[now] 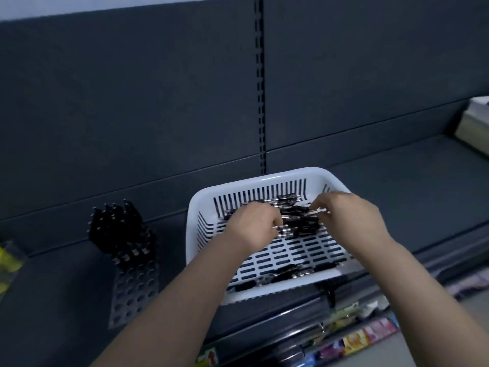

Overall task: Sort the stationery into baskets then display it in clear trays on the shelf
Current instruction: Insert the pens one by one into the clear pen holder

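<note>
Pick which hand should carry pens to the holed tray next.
Left. The tray stands left of the basket, nearer the left hand, whose fingers curl round pens. The right hand would likely need to cross over.

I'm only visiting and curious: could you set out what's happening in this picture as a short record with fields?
place: dark shelf
basket: white slotted basket on the shelf, black pens heaped toward its far end, a few more along its near edge
left hand: inside the basket, fingers curled round pens
right hand: inside the basket, fingertips pinching a pen
tray: clear holed tray left of the basket, upright pens filling its back rows, front holes unfilled
stage: display partly done
</note>
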Available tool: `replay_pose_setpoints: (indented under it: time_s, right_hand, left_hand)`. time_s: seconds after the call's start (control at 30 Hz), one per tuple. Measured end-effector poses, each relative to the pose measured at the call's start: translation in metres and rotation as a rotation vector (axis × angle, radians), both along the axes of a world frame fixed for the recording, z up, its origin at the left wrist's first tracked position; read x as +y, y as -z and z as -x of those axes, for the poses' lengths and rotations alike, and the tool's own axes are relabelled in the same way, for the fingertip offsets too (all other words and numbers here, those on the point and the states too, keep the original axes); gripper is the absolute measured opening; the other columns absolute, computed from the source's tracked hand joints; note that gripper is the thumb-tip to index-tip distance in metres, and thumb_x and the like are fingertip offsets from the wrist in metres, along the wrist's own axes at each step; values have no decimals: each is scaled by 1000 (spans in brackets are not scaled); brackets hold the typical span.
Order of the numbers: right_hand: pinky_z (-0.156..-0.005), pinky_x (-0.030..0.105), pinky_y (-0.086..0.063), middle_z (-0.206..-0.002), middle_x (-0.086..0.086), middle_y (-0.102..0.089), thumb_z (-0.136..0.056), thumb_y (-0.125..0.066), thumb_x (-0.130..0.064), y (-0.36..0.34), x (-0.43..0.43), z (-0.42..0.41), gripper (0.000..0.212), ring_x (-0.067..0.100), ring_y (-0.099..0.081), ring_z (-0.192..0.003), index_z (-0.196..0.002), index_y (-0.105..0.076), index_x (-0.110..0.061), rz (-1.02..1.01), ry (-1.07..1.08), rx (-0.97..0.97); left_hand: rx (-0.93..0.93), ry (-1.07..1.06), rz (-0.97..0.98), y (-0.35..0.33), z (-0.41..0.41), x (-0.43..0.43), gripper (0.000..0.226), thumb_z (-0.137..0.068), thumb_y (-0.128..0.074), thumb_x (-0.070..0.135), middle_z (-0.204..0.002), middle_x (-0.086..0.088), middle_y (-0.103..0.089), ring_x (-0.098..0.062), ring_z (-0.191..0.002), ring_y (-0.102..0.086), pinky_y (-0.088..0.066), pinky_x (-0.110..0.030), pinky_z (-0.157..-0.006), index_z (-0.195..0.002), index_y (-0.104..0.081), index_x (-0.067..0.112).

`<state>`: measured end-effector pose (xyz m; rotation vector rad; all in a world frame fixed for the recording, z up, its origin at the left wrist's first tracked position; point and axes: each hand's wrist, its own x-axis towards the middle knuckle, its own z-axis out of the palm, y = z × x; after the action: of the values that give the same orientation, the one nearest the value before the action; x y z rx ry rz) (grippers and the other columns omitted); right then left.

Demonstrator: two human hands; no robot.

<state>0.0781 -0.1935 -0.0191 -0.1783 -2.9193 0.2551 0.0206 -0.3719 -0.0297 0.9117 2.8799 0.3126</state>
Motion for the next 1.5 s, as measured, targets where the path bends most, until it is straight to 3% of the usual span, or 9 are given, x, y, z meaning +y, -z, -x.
replay_pose_setpoints:
  time_s: [0.13,0.43,0.7,0.8,0.93,1.1,1.3,1.37,1.5]
  right_hand:
    - [-73,30,-45,-113,-11,-64,-91,-54,-23,4,25,-4,24,18,-59,-103,-108,-65,-35,56,9,24]
    - [-71,29,-43,-109,-11,-65,-92,-52,-20,13,32,5,24,18,-61,-99,-107,-66,-33,124,-50,18]
    - [-76,30,-51,-100,-5,-69,-86,-59,-17,21,3,30,22,19,-63,-93,-100,-69,-32,88,-215,-176]
    - [-81,31,-50,-102,-4,-68,-86,-62,-20,19,-28,39,20,20,-62,-96,-102,-67,-30,81,-346,-186]
    - [-79,34,-51,-108,-2,-66,-85,-64,-16,26,-63,54,28,22,-61,-101,-111,-64,-26,-6,-442,-197]
    - [-75,32,-50,-101,-1,-66,-86,-59,-15,30,-77,60,21,23,-61,-95,-102,-67,-24,-181,-402,-144]
    - [-77,24,-48,-87,-9,-63,-84,-68,-22,-16,-110,41,11,8,-58,-78,-94,-68,-25,457,-406,164]
    - [-71,12,-45,-75,-14,-61,-80,-74,-23,-35,-133,30,14,1,-57,-69,-91,-67,-27,641,-441,249]
    - [-71,8,-45,-75,-15,-63,-79,-75,-26,-55,-181,18,18,-1,-60,-73,-95,-68,-30,765,-512,349]
  left_hand:
    - [-5,27,98,16,3,41,13,-87,-60,12,-88,1,-64,-21,-86,-60,-54,-38,-78,-83,-61,24]
    - [-16,81,269,23,7,61,12,-90,-60,29,-97,-1,-64,-23,-97,-56,-50,-38,-81,-98,-59,20]
    - [278,-300,-582,-13,10,2,14,-89,-59,16,-70,13,-53,-7,-67,-52,-51,-35,-69,-104,-59,18]
    - [292,-479,-692,-29,11,-19,15,-89,-60,15,-71,15,-53,-1,-65,-53,-50,-30,-71,-103,-56,21]
    - [270,-572,-736,-37,4,-43,43,-88,-58,12,-73,12,-55,-8,-69,-56,-48,-30,-74,-129,-49,23]
    - [285,-598,-745,-43,-12,-72,33,-88,-56,11,-64,11,-49,-6,-58,-48,-50,-35,-70,-116,-53,28]
    - [362,-648,-912,-61,-30,-126,16,-90,-60,18,-69,11,-55,1,-56,-52,-46,-23,-65,-105,-55,24]
    - [411,-655,-922,-68,-39,-150,23,-89,-62,17,-72,11,-55,1,-56,-53,-47,-21,-66,-109,-54,23]
    - [481,-682,-837,-74,-58,-199,33,-89,-62,13,-74,14,-51,3,-56,-53,-37,-5,-59,-119,-53,24]
